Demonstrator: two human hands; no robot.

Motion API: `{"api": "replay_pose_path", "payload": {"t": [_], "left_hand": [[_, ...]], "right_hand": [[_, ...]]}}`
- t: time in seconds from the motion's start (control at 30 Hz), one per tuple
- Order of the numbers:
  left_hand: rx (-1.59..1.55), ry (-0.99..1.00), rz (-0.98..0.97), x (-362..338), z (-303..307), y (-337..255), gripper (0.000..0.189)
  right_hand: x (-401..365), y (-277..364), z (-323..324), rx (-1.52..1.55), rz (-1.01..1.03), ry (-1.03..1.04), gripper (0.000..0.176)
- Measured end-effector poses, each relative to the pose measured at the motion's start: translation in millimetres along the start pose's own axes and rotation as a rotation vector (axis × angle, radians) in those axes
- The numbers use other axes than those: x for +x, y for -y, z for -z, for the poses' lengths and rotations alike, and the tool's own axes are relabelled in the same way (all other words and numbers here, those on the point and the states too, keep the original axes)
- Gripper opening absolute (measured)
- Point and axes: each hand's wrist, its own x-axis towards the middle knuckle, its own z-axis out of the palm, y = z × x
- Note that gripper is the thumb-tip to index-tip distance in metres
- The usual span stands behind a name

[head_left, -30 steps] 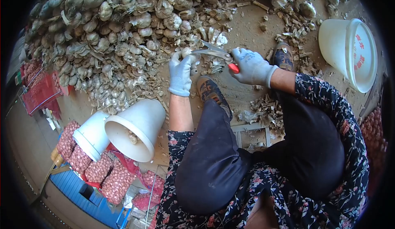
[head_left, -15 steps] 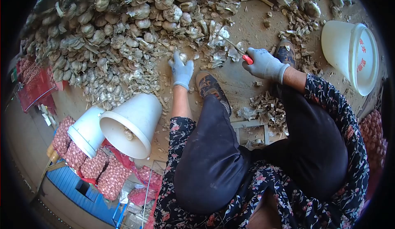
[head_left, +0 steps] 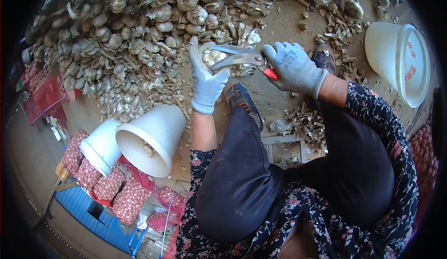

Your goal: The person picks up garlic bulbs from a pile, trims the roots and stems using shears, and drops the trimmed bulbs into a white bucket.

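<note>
A pale garlic bulb (head_left: pixel 213 58) sits in the fingers of my gloved left hand (head_left: pixel 205 82), raised above the floor. My gloved right hand (head_left: pixel 294 68) is closed round the red handles of a pair of pruning shears (head_left: pixel 251 57). Their blades are spread and point left, with the tips at the bulb. Whether a stem lies between the blades I cannot make out. Just beyond my left hand rises a big heap of garlic (head_left: pixel 107 37) with dry stalks.
A white bucket (head_left: pixel 158 124) lies tipped at the left with garlic inside, beside another bucket (head_left: pixel 100 142). At the right a third bucket (head_left: pixel 386 56) lies on its side. Red net bags of garlic (head_left: pixel 132 198) stand lower left. Husks (head_left: pixel 305 124) litter the floor between my feet.
My left hand has lifted the garlic bulb from the floor. The shears have swung toward the bulb, and their blades now show spread apart.
</note>
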Motion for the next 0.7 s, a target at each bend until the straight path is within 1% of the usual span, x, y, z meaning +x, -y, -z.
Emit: {"api": "replay_pose_path", "payload": {"t": [0.03,0.07,0.1,0.13,0.2,0.23,0.3,0.43,0.5,0.57,0.63,0.7], "left_hand": [[0.056,0.002,-0.034,0,-1,-7,0.09],[0.111,0.005,-0.069,0,-3,-16,0.094],[0.038,0.008,0.012,-1,-6,-24,0.099],[0.038,0.01,0.012,-1,-6,-27,0.099],[0.149,0.077,-0.029,-2,-4,-28,0.1],[0.147,0.077,-0.025,-2,-5,-28,0.1],[0.145,0.151,-0.047,-2,-4,-27,0.097],[0.169,0.211,-0.001,-1,-1,-23,0.102],[0.047,0.228,0.14,-1,1,-26,0.104],[0.019,0.231,0.135,1,0,-19,0.104],[-0.004,0.23,0.123,-2,1,-15,0.105],[-0.143,0.156,0.131,-11,4,-15,0.101]], "right_hand": [[0,2,3,-0.06,0.017,-0.011,0.047],[1,2,5,-0.059,0.011,-0.012,0.047],[1,3,6,-0.097,0.009,0.006,0.047],[1,2,6,-0.136,0.009,0.024,0.048],[-2,1,7,-0.124,0.017,0.061,0.048],[-3,1,7,-0.112,0.027,0.098,0.047],[-4,1,4,-0.098,0.031,0.115,0.047],[-4,0,2,-0.111,0.04,0.152,0.044],[-5,-2,1,-0.071,0.05,0.159,0.042],[-6,-4,-1,-0.034,0.064,0.161,0.039],[-8,-5,-9,0.152,-0.06,0.278,0.034],[-13,-10,-18,0.159,-0.055,0.28,0.032]]}}
